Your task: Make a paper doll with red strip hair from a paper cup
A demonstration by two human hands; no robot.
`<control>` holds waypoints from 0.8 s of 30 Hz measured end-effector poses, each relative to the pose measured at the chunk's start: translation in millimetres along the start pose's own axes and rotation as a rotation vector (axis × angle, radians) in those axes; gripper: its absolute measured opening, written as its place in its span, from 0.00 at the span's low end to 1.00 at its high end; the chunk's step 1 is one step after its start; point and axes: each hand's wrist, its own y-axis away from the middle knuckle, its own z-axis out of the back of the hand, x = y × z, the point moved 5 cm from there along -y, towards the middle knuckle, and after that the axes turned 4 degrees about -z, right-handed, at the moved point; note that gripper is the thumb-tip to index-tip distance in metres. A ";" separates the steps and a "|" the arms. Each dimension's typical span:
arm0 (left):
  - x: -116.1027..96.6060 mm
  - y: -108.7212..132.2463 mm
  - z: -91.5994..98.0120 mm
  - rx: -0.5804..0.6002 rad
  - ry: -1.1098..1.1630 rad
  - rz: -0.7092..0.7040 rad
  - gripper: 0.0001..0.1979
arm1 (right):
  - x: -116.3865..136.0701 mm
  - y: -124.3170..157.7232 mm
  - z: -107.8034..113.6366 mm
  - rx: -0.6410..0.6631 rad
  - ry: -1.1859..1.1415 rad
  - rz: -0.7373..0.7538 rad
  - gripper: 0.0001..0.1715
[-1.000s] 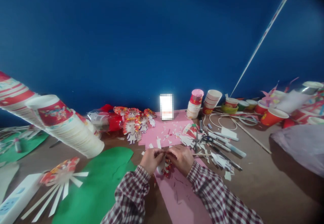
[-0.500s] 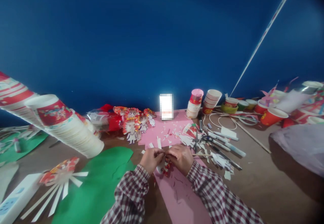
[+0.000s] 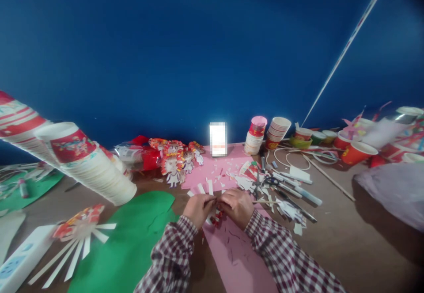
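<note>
My left hand [image 3: 199, 210] and my right hand [image 3: 237, 207] meet over the pink paper [image 3: 243, 257], fingers pinched close together. Between them is a cut paper cup piece [image 3: 217, 218] with a red and white pattern, partly hidden by the fingers. Its white strips [image 3: 206, 188] stick out beyond my hands. A thin wooden stick [image 3: 265, 202] shows just to the right of my right hand; whether the fingers touch it, I cannot tell.
Paper figures [image 3: 174, 169] stand behind on the left, beside a tall leaning stack of paper cups [image 3: 96, 169]. Green paper [image 3: 132, 240] and a power strip [image 3: 23, 253] lie left. Pens [image 3: 294, 191], scraps and cups [image 3: 359, 152] crowd the right.
The cup piece has tilted slightly between my fingers. Both hands stay in nearly the same place, and the whole view has shifted a little.
</note>
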 end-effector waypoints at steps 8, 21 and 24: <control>-17.5 1.8 5.4 -0.004 -0.468 -0.051 0.16 | -3.0 0.1 -4.7 0.039 -0.023 0.000 0.08; -18.8 -3.4 -0.1 -0.032 -0.684 -0.148 0.12 | -3.8 -4.0 -5.6 0.107 0.019 -0.093 0.08; -17.9 -3.7 0.1 -0.018 -0.711 -0.121 0.12 | -3.8 -3.4 -5.3 0.107 0.028 -0.119 0.09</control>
